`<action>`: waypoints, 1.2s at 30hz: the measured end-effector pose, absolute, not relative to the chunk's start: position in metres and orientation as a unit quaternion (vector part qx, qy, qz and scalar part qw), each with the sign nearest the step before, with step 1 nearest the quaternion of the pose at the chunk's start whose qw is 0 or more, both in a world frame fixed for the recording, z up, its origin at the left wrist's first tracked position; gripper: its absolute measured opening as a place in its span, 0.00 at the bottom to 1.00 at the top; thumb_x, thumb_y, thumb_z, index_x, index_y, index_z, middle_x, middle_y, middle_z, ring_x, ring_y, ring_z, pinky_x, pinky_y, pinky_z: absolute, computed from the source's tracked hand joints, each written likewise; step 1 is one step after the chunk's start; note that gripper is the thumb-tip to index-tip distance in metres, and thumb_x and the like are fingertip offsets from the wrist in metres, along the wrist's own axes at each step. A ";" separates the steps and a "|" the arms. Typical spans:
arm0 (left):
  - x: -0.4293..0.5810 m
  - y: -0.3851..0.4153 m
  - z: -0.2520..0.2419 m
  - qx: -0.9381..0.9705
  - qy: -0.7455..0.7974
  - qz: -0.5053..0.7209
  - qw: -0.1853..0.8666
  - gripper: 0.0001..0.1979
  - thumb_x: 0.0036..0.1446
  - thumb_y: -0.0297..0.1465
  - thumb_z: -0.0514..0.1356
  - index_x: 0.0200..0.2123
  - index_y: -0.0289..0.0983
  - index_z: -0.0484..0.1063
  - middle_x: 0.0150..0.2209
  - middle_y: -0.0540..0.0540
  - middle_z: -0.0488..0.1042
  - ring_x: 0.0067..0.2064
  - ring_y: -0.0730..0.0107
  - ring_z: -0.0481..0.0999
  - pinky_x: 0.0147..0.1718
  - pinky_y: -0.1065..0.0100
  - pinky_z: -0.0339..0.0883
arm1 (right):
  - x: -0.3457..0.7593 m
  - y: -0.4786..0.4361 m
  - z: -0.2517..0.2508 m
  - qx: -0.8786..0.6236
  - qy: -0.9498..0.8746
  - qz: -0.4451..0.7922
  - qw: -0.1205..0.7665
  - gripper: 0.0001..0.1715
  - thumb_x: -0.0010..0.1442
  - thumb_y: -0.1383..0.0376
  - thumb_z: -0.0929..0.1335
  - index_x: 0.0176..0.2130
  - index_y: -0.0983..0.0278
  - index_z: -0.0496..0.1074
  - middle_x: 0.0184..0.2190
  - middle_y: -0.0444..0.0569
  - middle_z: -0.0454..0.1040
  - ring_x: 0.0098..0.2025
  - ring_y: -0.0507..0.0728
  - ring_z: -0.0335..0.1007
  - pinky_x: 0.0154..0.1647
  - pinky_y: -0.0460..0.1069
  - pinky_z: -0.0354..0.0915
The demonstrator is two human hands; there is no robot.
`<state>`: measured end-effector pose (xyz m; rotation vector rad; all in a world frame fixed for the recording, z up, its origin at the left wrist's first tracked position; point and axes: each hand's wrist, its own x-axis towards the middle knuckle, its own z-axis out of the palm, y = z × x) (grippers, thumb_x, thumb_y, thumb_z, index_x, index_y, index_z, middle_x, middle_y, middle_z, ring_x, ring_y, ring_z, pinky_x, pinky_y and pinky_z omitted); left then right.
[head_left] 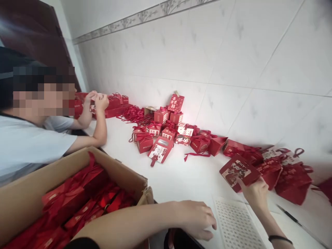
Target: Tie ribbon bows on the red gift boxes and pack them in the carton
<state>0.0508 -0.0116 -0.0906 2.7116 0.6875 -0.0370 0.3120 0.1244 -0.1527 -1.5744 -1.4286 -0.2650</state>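
My right hand grips a red gift box by its near right side, with a finger on its printed face. The box is tilted above the white table, in front of other red boxes. My left hand rests near the table's front edge, palm down, fingers loosely bent and nothing visible in them. Between my two hands lies a sheet with rows of small printed marks. My left forearm passes over the corner of a cardboard carton, which holds red ribboned boxes.
Red gift boxes and a heap of red ribbons line the tiled wall. Red handled bags stand at right, near a black pen. A co-worker sits at left, both hands raised around a small item.
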 end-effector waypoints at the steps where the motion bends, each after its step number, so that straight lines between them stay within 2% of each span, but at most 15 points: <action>1: 0.051 -0.012 -0.092 0.954 0.248 -0.017 0.170 0.18 0.57 0.33 0.56 0.49 0.30 0.71 0.48 0.39 0.74 0.52 0.60 0.72 0.53 0.65 0.64 | 0.302 0.123 -0.148 -0.642 -0.566 -0.138 0.498 0.45 0.51 0.41 0.64 0.52 0.74 0.60 0.49 0.74 0.62 0.52 0.81 0.58 0.44 0.74 0.58; 2: 0.051 -0.013 -0.092 0.951 0.255 -0.022 0.171 0.18 0.58 0.34 0.56 0.50 0.32 0.71 0.47 0.40 0.75 0.50 0.59 0.74 0.50 0.64 0.67 | 0.291 0.122 -0.142 -0.625 -0.556 -0.168 0.522 0.41 0.53 0.44 0.64 0.53 0.72 0.60 0.53 0.73 0.59 0.55 0.80 0.54 0.49 0.75 0.53; 3: 0.050 -0.013 -0.091 0.948 0.264 -0.027 0.174 0.18 0.58 0.35 0.55 0.50 0.33 0.71 0.47 0.40 0.76 0.48 0.59 0.75 0.48 0.63 0.69 | 0.277 0.123 -0.135 -0.582 -0.579 -0.176 0.543 0.34 0.55 0.48 0.64 0.51 0.71 0.61 0.53 0.71 0.60 0.56 0.78 0.55 0.52 0.73 0.52; 5: 0.046 -0.011 -0.089 0.940 0.285 -0.026 0.185 0.18 0.58 0.36 0.54 0.50 0.35 0.70 0.46 0.40 0.76 0.45 0.58 0.77 0.45 0.62 0.70 | 0.248 0.136 -0.121 -0.469 -0.706 -0.067 0.526 0.22 0.59 0.53 0.63 0.43 0.68 0.65 0.47 0.65 0.65 0.53 0.73 0.60 0.52 0.69 0.56; 7: 0.041 -0.008 -0.088 0.932 0.304 -0.016 0.197 0.18 0.59 0.36 0.54 0.50 0.36 0.71 0.46 0.40 0.76 0.46 0.57 0.77 0.44 0.61 0.70 | 0.218 0.164 -0.113 -0.445 -0.747 -0.019 0.494 0.19 0.61 0.52 0.62 0.41 0.65 0.67 0.43 0.60 0.68 0.49 0.67 0.65 0.51 0.62 0.62; 13: 0.027 0.008 -0.092 0.910 0.365 -0.025 0.195 0.15 0.57 0.34 0.54 0.46 0.38 0.72 0.46 0.41 0.76 0.46 0.57 0.77 0.44 0.59 0.70 | 0.166 0.254 -0.119 -0.509 -0.710 0.077 0.481 0.21 0.61 0.57 0.68 0.50 0.66 0.65 0.45 0.52 0.67 0.43 0.59 0.67 0.43 0.57 0.68; 17: 0.022 0.016 -0.095 0.893 0.400 -0.047 0.198 0.15 0.57 0.33 0.53 0.46 0.38 0.71 0.47 0.41 0.75 0.46 0.57 0.76 0.44 0.59 0.70 | 0.163 0.269 -0.120 -0.520 -0.697 0.136 0.474 0.21 0.61 0.59 0.68 0.51 0.65 0.64 0.47 0.54 0.66 0.43 0.58 0.68 0.41 0.55 0.69; 19: 0.021 0.018 -0.094 0.891 0.401 -0.057 0.206 0.15 0.58 0.34 0.52 0.46 0.38 0.71 0.48 0.42 0.75 0.47 0.57 0.75 0.45 0.59 0.69 | 0.169 0.265 -0.116 -0.520 -0.698 0.160 0.464 0.29 0.58 0.58 0.69 0.53 0.70 0.60 0.48 0.59 0.63 0.43 0.61 0.68 0.41 0.56 0.69; 22: 0.020 0.019 -0.088 0.881 0.426 -0.050 0.201 0.17 0.58 0.35 0.52 0.49 0.38 0.70 0.49 0.42 0.74 0.49 0.57 0.74 0.47 0.60 0.68 | 0.184 0.245 -0.106 -0.512 -0.707 0.188 0.450 0.44 0.48 0.57 0.73 0.55 0.76 0.55 0.49 0.66 0.59 0.48 0.68 0.66 0.45 0.60 0.67; 25: 0.014 0.019 -0.078 0.832 0.530 -0.058 0.154 0.18 0.55 0.26 0.52 0.49 0.34 0.69 0.48 0.37 0.74 0.50 0.54 0.73 0.47 0.57 0.66 | 0.207 0.200 -0.096 -0.476 -0.736 0.212 0.432 0.50 0.39 0.61 0.77 0.56 0.70 0.55 0.52 0.62 0.58 0.56 0.69 0.59 0.53 0.61 0.64; 28: 0.002 0.019 -0.071 0.771 0.619 -0.086 0.127 0.25 0.48 0.16 0.49 0.51 0.26 0.66 0.48 0.27 0.71 0.50 0.44 0.71 0.46 0.49 0.64 | 0.229 0.140 -0.091 -0.378 -0.791 0.298 0.378 0.50 0.41 0.63 0.76 0.59 0.62 0.53 0.56 0.58 0.57 0.58 0.65 0.58 0.55 0.60 0.64; 31: -0.009 0.022 -0.066 0.738 0.655 -0.094 0.134 0.27 0.48 0.14 0.46 0.53 0.24 0.64 0.48 0.25 0.71 0.50 0.42 0.71 0.44 0.46 0.63 | 0.241 0.086 -0.097 -0.280 -0.830 0.392 0.282 0.44 0.50 0.64 0.72 0.62 0.55 0.52 0.60 0.54 0.56 0.60 0.64 0.58 0.56 0.62 0.63; 33: -0.012 0.025 -0.064 0.741 0.652 -0.077 0.143 0.28 0.51 0.16 0.45 0.57 0.27 0.59 0.53 0.27 0.68 0.53 0.46 0.70 0.47 0.50 0.63 | 0.242 0.061 -0.108 -0.291 -0.831 0.382 0.282 0.40 0.55 0.64 0.69 0.62 0.54 0.53 0.61 0.53 0.56 0.61 0.64 0.56 0.58 0.64 0.61; 36: -0.011 0.028 -0.061 0.739 0.633 0.062 0.223 0.26 0.56 0.22 0.44 0.58 0.34 0.58 0.59 0.36 0.63 0.57 0.59 0.67 0.52 0.61 0.62 | 0.236 0.031 -0.125 -0.388 -0.770 0.325 0.388 0.31 0.60 0.62 0.66 0.60 0.57 0.54 0.58 0.55 0.60 0.59 0.63 0.58 0.56 0.65 0.62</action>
